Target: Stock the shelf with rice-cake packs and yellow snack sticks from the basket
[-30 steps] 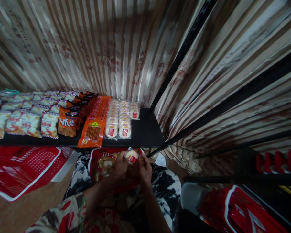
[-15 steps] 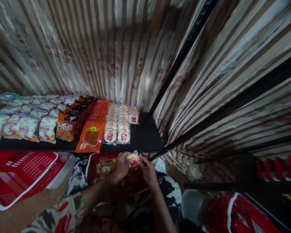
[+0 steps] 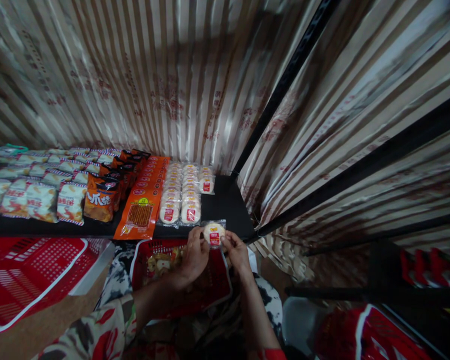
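Note:
Between my hands is a round white rice cracker in a clear wrapper (image 3: 214, 234) with a red label, held upright at the shelf's front edge. My left hand (image 3: 195, 254) grips its left side, and my right hand (image 3: 237, 251) pinches its right side. Just beyond, similar wrapped crackers (image 3: 191, 212) overlap in two long columns, with a short third column (image 3: 206, 184) to their right at the back. They lie on the black shelf (image 3: 228, 205). Under my hands sits a red basket (image 3: 225, 282) with more packaged snacks (image 3: 162, 264) inside.
Left of the crackers lie an orange snack packet (image 3: 140, 210), orange-black bags (image 3: 99, 199) and rows of white bags (image 3: 70, 202). Another red basket (image 3: 33, 272) is at lower left. A black post (image 3: 277, 97) rises from the shelf's right back corner. Striped curtain (image 3: 195, 75) hangs behind.
Both hands have raised the wrapped cracker up and slightly right, from over the basket to the shelf's front edge. Its label now faces me more squarely.

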The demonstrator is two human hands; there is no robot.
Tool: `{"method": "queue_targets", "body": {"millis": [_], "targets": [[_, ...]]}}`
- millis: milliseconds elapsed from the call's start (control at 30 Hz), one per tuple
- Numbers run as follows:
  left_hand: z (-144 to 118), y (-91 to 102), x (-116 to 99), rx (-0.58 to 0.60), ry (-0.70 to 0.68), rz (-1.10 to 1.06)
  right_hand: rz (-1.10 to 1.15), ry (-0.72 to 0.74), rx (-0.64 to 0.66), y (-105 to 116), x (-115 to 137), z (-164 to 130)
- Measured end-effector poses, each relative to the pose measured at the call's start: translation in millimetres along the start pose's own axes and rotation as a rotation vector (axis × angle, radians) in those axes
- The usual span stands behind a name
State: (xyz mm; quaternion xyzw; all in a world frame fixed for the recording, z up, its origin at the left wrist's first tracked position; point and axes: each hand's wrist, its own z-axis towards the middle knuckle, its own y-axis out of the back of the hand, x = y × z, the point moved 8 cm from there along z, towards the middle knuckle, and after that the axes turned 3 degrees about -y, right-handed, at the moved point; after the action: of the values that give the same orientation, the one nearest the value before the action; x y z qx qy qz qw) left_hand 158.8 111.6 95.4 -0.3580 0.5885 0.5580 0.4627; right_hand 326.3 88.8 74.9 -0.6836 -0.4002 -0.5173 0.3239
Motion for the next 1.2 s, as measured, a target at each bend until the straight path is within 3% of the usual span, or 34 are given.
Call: {"method": "queue_targets", "body": {"millis": [133,433,633,800,1200], "targets": [[0,-2.4,-9,-0.006,-0.034,0.124,0.036,0.013,-0.065,4,-1,11],[19,-24.2,-27,0.156,-0.062,0.162,0.001,0.031,-0.074,4,2,34],[32,-43.0,-25,0.262,-0.018,0.240,-0.197,0.092,-0.126,13,12,55],[41,-53.1,-21,0.258,-0.035,0.224,-0.406,0.201,-0.188,16,24,72],[67,-61.6,-28,0.329,0.003,0.301,-0.439,0.112,-0.171,6,19,116]]}}
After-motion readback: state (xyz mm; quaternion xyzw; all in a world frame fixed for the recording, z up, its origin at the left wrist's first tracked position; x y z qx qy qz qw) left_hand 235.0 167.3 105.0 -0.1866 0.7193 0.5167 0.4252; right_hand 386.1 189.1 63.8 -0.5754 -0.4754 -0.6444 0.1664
